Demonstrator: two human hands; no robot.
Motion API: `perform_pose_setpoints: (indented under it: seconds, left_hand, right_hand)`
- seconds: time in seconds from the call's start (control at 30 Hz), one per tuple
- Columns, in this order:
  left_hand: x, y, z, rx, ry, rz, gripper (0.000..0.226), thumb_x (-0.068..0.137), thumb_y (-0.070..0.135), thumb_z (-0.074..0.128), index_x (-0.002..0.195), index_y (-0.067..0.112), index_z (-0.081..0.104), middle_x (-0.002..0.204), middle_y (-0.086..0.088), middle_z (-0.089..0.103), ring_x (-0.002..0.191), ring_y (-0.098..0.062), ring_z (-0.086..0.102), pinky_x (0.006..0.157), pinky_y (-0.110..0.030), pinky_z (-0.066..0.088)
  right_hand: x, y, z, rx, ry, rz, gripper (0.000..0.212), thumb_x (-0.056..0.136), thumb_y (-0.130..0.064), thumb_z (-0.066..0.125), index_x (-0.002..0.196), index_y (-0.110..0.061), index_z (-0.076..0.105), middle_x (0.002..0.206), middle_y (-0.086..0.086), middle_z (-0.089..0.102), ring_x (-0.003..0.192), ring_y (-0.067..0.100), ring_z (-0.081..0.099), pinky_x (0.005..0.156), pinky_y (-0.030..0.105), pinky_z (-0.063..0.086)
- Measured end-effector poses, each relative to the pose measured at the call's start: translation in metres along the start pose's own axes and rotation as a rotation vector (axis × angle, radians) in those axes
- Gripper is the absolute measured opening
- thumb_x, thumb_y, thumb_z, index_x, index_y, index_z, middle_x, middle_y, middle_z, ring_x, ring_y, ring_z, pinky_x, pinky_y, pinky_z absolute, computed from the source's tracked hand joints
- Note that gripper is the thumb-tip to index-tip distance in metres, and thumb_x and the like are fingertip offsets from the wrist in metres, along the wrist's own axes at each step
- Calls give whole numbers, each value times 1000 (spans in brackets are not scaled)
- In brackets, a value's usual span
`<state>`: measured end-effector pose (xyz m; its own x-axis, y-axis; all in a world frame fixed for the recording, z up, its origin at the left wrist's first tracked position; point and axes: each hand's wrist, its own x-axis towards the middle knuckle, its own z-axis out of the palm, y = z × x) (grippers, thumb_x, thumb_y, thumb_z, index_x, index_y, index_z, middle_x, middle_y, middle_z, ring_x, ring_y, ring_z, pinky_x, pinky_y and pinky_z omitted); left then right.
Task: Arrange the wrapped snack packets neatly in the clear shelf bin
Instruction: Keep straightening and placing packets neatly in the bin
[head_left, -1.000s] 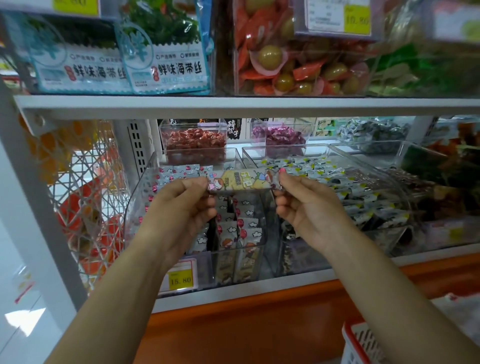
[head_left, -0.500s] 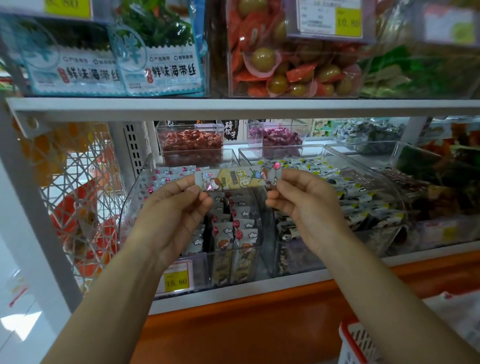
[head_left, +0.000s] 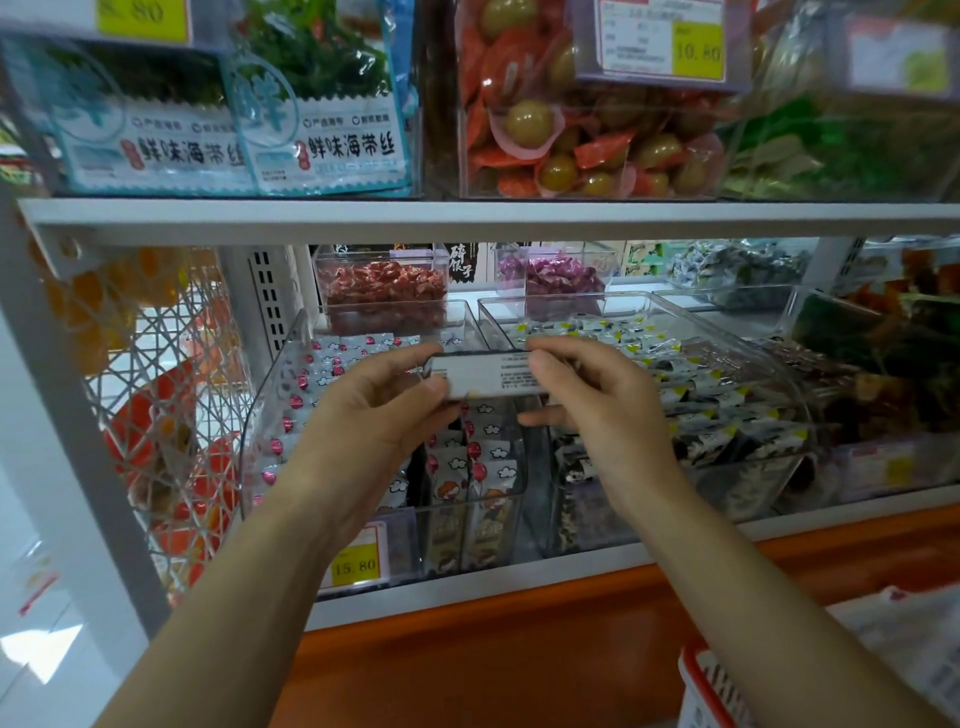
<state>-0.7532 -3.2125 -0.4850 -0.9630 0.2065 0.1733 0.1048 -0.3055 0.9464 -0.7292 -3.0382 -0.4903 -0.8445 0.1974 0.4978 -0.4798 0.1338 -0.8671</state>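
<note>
I hold one long wrapped snack packet (head_left: 485, 375) level above the clear shelf bin (head_left: 270, 395). Its grey printed back faces me. My left hand (head_left: 374, 415) pinches its left end and my right hand (head_left: 592, 410) pinches its right end. Below the packet, rows of matching snack packets (head_left: 470, 462) with red balloons and white clouds stand in the bin, partly hidden by my hands.
A second clear bin (head_left: 769, 364) of black-and-yellow packets sits to the right. A yellow price tag (head_left: 356, 558) hangs on the bin's front. The upper shelf edge (head_left: 467, 215) runs close overhead. A wire rack (head_left: 156, 405) stands left; a red basket (head_left: 711, 686) is at lower right.
The packet has been turned over between my fingers: its yellow cartoon front showed before, and its grey text side shows now. Both hands stay at its ends.
</note>
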Motion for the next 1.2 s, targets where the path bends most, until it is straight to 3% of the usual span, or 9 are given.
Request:
perform_pose_setpoints:
  seconds: [0.13, 0.2, 0.47, 0.57, 0.67, 0.87, 1.0, 1.1, 1.2]
  left_hand:
    - [-3, 0, -2, 191, -16, 26, 31, 80, 10, 64, 107, 27, 65, 107, -11, 62, 94, -19, 69, 91, -32, 52]
    - [-4, 1, -1, 249, -25, 37, 30, 80, 12, 67, 101, 33, 67, 109, -10, 61, 97, -22, 67, 94, -35, 50]
    - [-8, 3, 6, 512, -108, 105, 33, 80, 12, 69, 104, 34, 63, 102, 1, 66, 90, -14, 65, 74, -18, 55]
    - [-8, 3, 8, 519, -64, 78, 20, 82, 15, 67, 96, 29, 63, 100, -7, 65, 91, -23, 65, 81, -35, 57]
    - [-8, 4, 10, 507, 15, 62, 2, 85, 18, 63, 87, 18, 64, 94, -9, 65, 90, -28, 64, 85, -47, 54]
    - [-6, 11, 4, 485, 59, 81, 20, 86, 11, 63, 68, 3, 69, 69, -6, 69, 56, -8, 65, 49, -17, 51]
    - [-4, 12, -2, 474, 87, 51, 22, 87, 14, 62, 68, 6, 71, 64, -1, 71, 55, -15, 69, 61, -35, 56]
    - [-3, 11, 0, 448, 60, 62, 20, 86, 17, 62, 71, 7, 70, 65, 0, 70, 57, -9, 67, 52, -21, 55]
    - [-5, 8, 0, 523, -61, 49, 21, 76, 33, 66, 89, 16, 69, 84, 0, 68, 72, -9, 68, 65, -21, 57]
  right_hand:
    - [1, 3, -2, -26, 19, 5, 15, 86, -12, 65, 82, -26, 70, 83, 3, 64, 69, 14, 67, 59, 31, 59]
    - [2, 3, -4, 1, 8, 24, 15, 86, -9, 64, 76, -20, 69, 80, 2, 64, 70, 15, 67, 59, 29, 58]
    - [6, 8, -7, 15, 96, 92, 31, 85, -8, 65, 55, -17, 64, 71, 9, 63, 68, 21, 67, 50, 38, 58]
    - [6, 9, -5, -115, 110, 4, 21, 85, -12, 65, 68, 0, 63, 76, 22, 61, 75, 37, 63, 59, 52, 56]
    - [4, 8, -3, -193, 73, -49, 18, 84, -13, 67, 71, -1, 65, 72, 18, 64, 73, 37, 62, 65, 57, 52]
    - [1, 3, -2, -200, 13, -32, 16, 83, -13, 67, 68, -11, 67, 72, 9, 66, 73, 30, 64, 66, 54, 54]
    - [0, 2, 0, -213, -2, -26, 20, 83, -14, 68, 63, -19, 66, 64, -7, 64, 68, 16, 63, 66, 48, 54]
    - [1, 4, 1, -209, 32, -32, 20, 83, -15, 67, 64, -15, 66, 65, -3, 64, 69, 19, 63, 67, 49, 54]
    - [2, 5, 1, -183, 53, -27, 20, 85, -15, 67, 65, -11, 65, 70, 10, 65, 73, 30, 65, 66, 51, 56]
